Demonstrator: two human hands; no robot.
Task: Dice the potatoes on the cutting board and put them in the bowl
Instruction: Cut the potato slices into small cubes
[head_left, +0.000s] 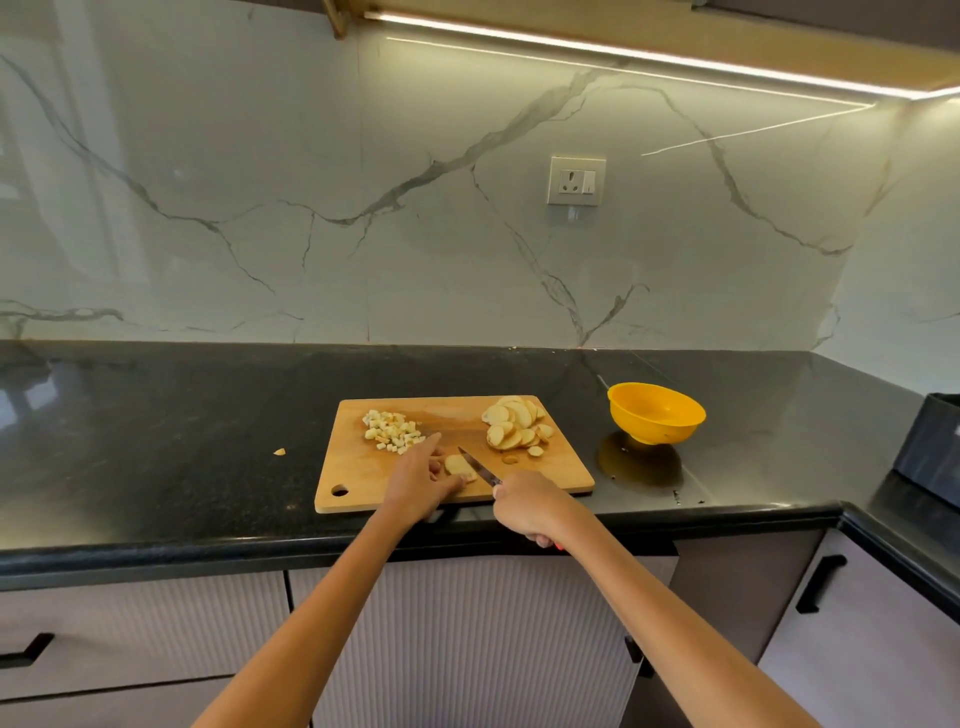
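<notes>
- I see a white marble-look wall (260, 208) with grey veins behind the bench.
- A socket (576, 180) with a switch sits on that wall, right of centre.
- A warm light strip (623, 49) runs under the cabinet above and reflects on the glossy wall.
- The black speckled bench (156, 441) turns a corner at the right.
- Below it I see pale ribbed cabinet doors (467, 649) and drawers with black handles (821, 582).
- A dark object (930, 452) sits at the far right edge; I cannot tell what it is.
</notes>
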